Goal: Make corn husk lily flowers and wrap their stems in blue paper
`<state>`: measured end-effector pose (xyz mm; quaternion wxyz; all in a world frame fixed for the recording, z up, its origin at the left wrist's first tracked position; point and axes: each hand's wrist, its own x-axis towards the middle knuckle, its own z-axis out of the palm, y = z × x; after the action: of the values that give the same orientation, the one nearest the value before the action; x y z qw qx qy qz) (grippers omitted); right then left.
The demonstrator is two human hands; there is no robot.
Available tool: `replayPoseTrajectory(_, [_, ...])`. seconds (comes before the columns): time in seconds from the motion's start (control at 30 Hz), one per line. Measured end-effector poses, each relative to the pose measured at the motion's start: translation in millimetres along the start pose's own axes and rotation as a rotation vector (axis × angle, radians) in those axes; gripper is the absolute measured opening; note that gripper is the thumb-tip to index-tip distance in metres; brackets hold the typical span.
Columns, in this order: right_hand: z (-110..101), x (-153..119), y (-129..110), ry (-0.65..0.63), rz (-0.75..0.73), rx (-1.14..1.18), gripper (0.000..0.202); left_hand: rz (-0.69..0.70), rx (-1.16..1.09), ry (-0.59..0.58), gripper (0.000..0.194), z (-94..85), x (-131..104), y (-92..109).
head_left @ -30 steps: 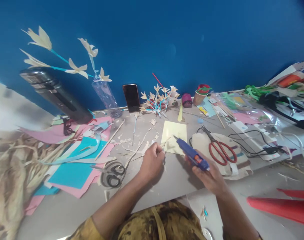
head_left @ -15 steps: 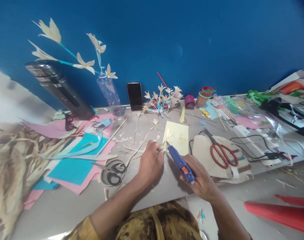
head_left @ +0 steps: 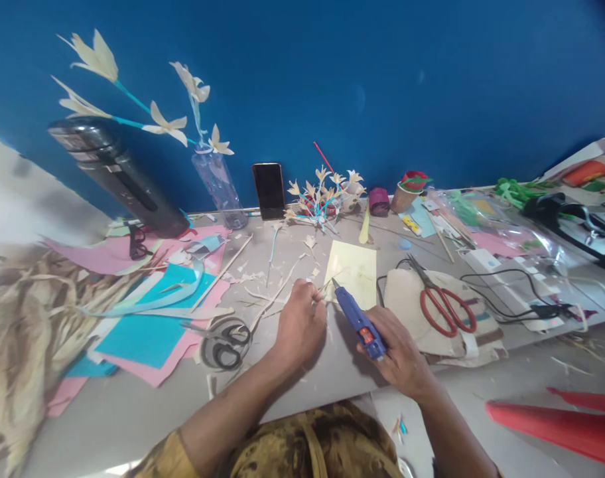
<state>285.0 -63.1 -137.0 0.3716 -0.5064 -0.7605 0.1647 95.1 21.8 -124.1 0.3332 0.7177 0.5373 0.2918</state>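
My right hand [head_left: 399,352] is wrapped round a blue glue gun [head_left: 358,318], whose nozzle points up and left. My left hand [head_left: 302,322] is closed in a pinch on a thin pale strip [head_left: 327,287], perhaps a piece of dried husk; its lower part is hidden by the fingers. The glue gun's tip is right beside the strip, and I cannot tell whether they touch. Behind both lies a pale yellow paper sheet [head_left: 352,255] on the table. Small cream flowers on blue stems [head_left: 325,199] stand beyond it.
Black-handled scissors [head_left: 227,345] and blue paper [head_left: 148,338] lie left, near dried husks [head_left: 28,352]. Red-handled scissors [head_left: 446,309] rest on a folded cloth [head_left: 402,299] at right, beside a cabled power strip [head_left: 486,262]. A phone [head_left: 269,191], clear bottle [head_left: 217,186] and dark flask [head_left: 128,186] stand behind.
The view has shifted very slightly. Both hands keep their grips, and the glue gun's nozzle stays close to the pale strip.
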Motion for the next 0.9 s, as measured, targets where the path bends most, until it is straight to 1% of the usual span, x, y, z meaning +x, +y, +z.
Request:
replayPoseTrajectory(0.33, [3.7, -0.9, 1.6, 0.019, -0.012, -0.029, 0.009, 0.005, -0.014, 0.019, 0.013, 0.5, 0.2, -0.5])
replayPoseTrajectory(0.5, [3.1, 0.4, 0.3, 0.017, -0.008, -0.044, 0.008, 0.011, -0.01, 0.009, 0.012, 0.9, 0.3, -1.4])
replayPoseTrajectory(0.7, [2.9, 1.2, -2.6, 0.03, -0.016, -0.039, 0.002, 0.01, -0.011, 0.018, 0.012, 0.7, 0.6, -0.4])
replayPoseTrajectory(0.9, [4.6, -2.2, -1.1, -0.021, 0.008, -0.05, 0.002, 0.001, -0.01, 0.025, 0.011, 0.6, 0.3, -0.8])
